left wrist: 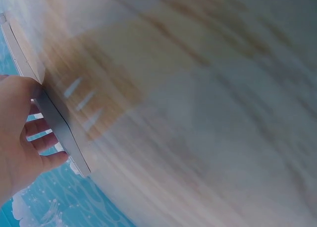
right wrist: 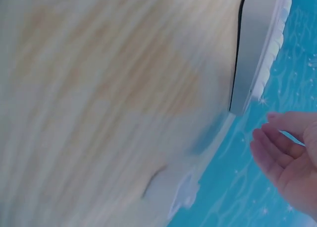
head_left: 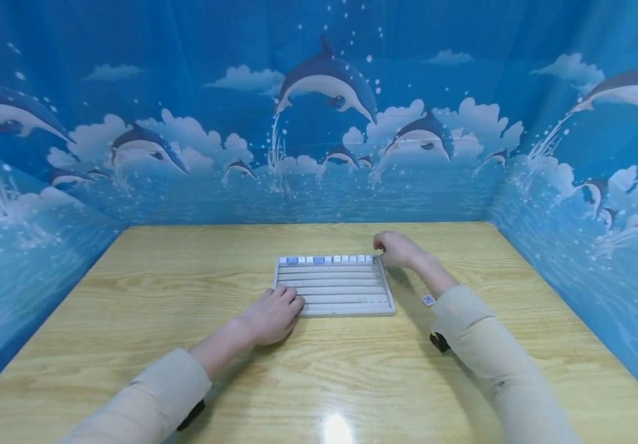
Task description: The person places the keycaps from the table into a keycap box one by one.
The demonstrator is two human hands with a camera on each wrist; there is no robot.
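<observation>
A light grey keyboard [head_left: 347,282] lies on the table, with white and blue keycaps [head_left: 319,260] along its far row and bare ridged rows below. At its near left corner my left hand [head_left: 274,313] grips the frame. The left wrist view shows the thumb against the side and the fingers over the top. My right hand [head_left: 399,249] hovers by the far right corner, its fingers loosely bent. In the right wrist view its fingers [right wrist: 272,147] stand apart from the keyboard's end, and nothing shows between them.
A small white piece with a bluish print [head_left: 428,300] lies on the wooden table [head_left: 186,271], right of the keyboard and beside the right forearm. Dolphin-printed blue curtains [head_left: 308,203] close off the back and both sides.
</observation>
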